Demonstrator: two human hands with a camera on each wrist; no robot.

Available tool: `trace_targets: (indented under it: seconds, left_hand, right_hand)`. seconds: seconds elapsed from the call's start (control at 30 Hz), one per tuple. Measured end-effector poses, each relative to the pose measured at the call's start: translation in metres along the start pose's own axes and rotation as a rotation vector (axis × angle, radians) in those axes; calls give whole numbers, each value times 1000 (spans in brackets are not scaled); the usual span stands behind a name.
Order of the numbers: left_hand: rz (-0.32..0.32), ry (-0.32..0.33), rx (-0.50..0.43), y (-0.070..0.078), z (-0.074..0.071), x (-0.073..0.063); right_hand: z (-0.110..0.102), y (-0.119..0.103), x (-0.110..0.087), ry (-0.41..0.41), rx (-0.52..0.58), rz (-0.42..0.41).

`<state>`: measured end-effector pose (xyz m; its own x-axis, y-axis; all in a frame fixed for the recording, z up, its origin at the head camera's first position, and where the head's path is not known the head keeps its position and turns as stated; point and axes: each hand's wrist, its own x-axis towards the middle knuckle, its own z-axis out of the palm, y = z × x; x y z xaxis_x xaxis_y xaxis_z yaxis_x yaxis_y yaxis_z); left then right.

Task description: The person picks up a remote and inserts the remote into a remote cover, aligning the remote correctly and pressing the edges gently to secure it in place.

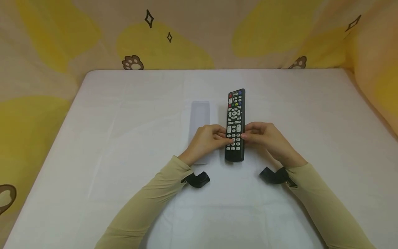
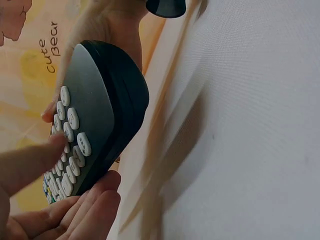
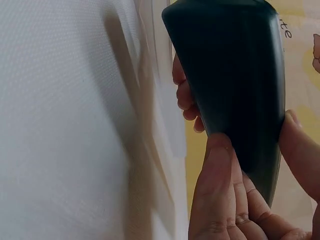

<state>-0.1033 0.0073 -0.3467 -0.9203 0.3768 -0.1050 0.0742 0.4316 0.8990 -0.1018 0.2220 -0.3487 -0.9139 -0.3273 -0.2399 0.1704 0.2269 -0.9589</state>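
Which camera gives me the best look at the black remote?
The head view: it shows the remote along its full length, with most of its buttons visible. The left wrist view shows its near end and some buttons, slanted; the right wrist view, mostly its dark back, no buttons.

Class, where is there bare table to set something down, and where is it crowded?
The white table is bare from the translucent strip to the table's left edge, from the right hand to the right edge, and between the remote and back edge. The middle is crowded: the left hand and right hand grip the remote beside the strip.
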Motion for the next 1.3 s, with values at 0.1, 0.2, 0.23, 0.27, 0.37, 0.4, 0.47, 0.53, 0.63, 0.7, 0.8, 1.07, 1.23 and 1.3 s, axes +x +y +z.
trace_targets:
  seconds: [0.1,0.2,0.23,0.27,0.37,0.4,0.47,0.53,0.63,0.7,0.8,1.07,1.23,1.3]
  left_hand:
    - [-6,-9,7,1,1,0]
    - [-18,-17,15,2,2,0]
    - [-24,-21,12,2,2,0]
    - [-29,-26,5,2,3,0]
    - [-36,-50,-28,4,4,2]
    - [-35,-59,-36,5,4,2]
    - [-27,-72,-43,7,5,3]
    - [-17,-80,-45,8,5,3]
    - [-17,-90,-51,10,5,4]
    - [-21,-94,-49,10,5,4]
    - [-18,-108,-60,9,4,5]
    - [-23,-144,-142,8,-4,6]
    - [-59,-151,-131,8,-5,7]
    - [-66,-158,-127,9,-5,7]
  right_hand:
    - [1,-3,-1,-2,-11,-2]
    - [2,-6,-2,-3,-23,-2]
    - [2,-7,-2,-4,-29,-1]
    - [2,-8,-2,-4,-41,1]
    - [1,-10,-2,0,-105,-6]
    - [1,-12,-2,2,-129,-11]
    - [0,-14,-1,9,-178,-24]
    - [0,-16,0,16,-213,-31]
    - [2,-19,0,31,-233,-23]
    - [4,-20,0,38,-237,-17]
    - [6,-21,0,35,-226,-11]
    - [0,-11,4,-50,-176,-26]
    - [-2,-9,3,-80,-118,-18]
    - [-2,-9,3,-77,-106,-13]
